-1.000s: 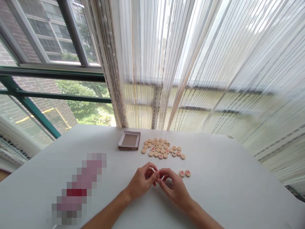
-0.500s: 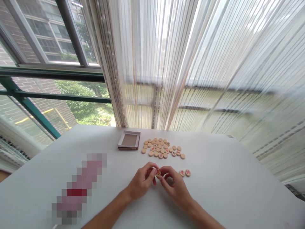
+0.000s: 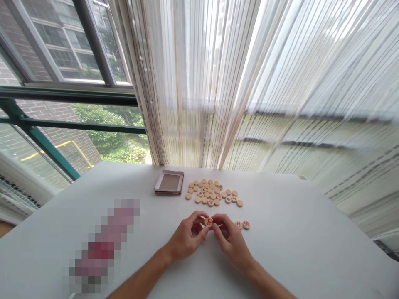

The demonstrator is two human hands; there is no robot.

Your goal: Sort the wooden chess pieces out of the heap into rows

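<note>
Fingers (image 3: 197, 214) of both hands are clamped on one disc (image 3: 208, 223), the left hand (image 3: 183, 238) pinching its left edge while the right hand (image 3: 230, 240) meets the opposite side with thumb and forefinger. Held by the rim, it has its face uncovered, so the red character can be read from the person's side; using two hands probably also keeps so small a piece from slipping or turning. It seems raised off the table (image 3: 289, 232), though the gap under the fingertips is hard to judge. Just right of the right fingers lies a pair (image 3: 246, 224), side by side with red characters up, one partly hidden by the hand; lying apart from the others, they look sorted out on purpose. Beyond the fingertips the pile (image 3: 213, 196) spreads in a loose single layer, most pieces plain side up, a few showing red or black marks; flat and spread like this, each should be easy to pick out. Farther off, left of the pile as seen from the fingers, sits a shallow box (image 3: 168, 192), perhaps kept there to leave the hands room. Well left of the left fingers, a pinkish thing (image 3: 106, 238) is too pixelated to identify. Past the table's far edge hangs a striped curtain (image 3: 193, 74)
</note>
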